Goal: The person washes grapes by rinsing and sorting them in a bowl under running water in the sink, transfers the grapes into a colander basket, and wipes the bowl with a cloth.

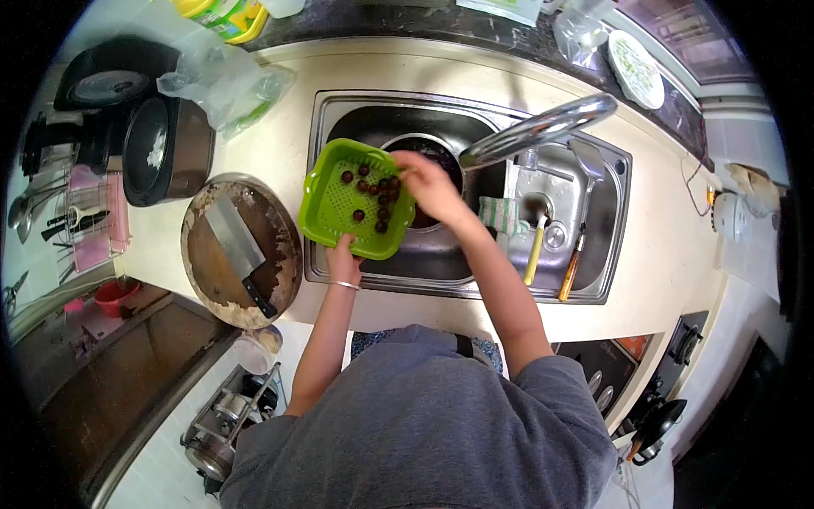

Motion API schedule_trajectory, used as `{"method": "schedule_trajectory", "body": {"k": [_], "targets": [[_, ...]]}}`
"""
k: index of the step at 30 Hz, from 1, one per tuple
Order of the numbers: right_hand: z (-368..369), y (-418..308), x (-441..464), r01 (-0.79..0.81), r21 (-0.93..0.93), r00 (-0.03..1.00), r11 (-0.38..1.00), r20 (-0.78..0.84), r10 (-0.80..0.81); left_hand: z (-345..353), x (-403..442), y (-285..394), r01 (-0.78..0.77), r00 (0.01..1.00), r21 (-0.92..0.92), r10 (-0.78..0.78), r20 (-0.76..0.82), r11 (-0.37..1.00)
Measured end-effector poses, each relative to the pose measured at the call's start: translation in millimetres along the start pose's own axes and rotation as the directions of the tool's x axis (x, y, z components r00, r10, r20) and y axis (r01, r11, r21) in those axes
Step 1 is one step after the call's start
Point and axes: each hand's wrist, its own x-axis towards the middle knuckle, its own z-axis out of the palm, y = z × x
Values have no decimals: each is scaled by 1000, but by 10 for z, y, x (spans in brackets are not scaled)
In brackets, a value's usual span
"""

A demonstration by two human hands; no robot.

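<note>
Faucet point(543, 131) obstructs right of green basket point(331, 216); passing room over right-hand counter point(666, 225).

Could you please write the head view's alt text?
The left hand holds a green basket of dark fruit over a sink; the right hand is at the basket's edge. A cleaver lies on a board at left.

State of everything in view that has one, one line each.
Basket: in left hand, part-filled
Fruit: loose in basket, mostly toward its right side
Left hand: gripping basket's near edge
Right hand: at basket's right edge; grip unclear
Bowl: in sink, partly hidden by basket
Faucet: above sink; flow can't be told
Cleaver: flat on board
Board: surface worn
Bag: crumpled
</note>
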Motion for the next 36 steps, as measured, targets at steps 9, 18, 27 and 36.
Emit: {"method": "schedule_trajectory", "body": {"k": [9,18,27,36], "targets": [[93,1503,265,-284,-581,953,763,-260,156,-5,-239,316,-73,995,-40,71,-65,997],[196,1407,92,-55,-905,925,421,112,362,-76,-178,326,-149,988,-35,147,-57,988],[229,1854,114,-327,-692,933,644,-130,335,-40,-199,376,-218,973,21,219,-78,976],[-28,1010,42,-325,133,917,936,-196,346,-134,-101,404,-226,969,99,234,-81,969]]}}
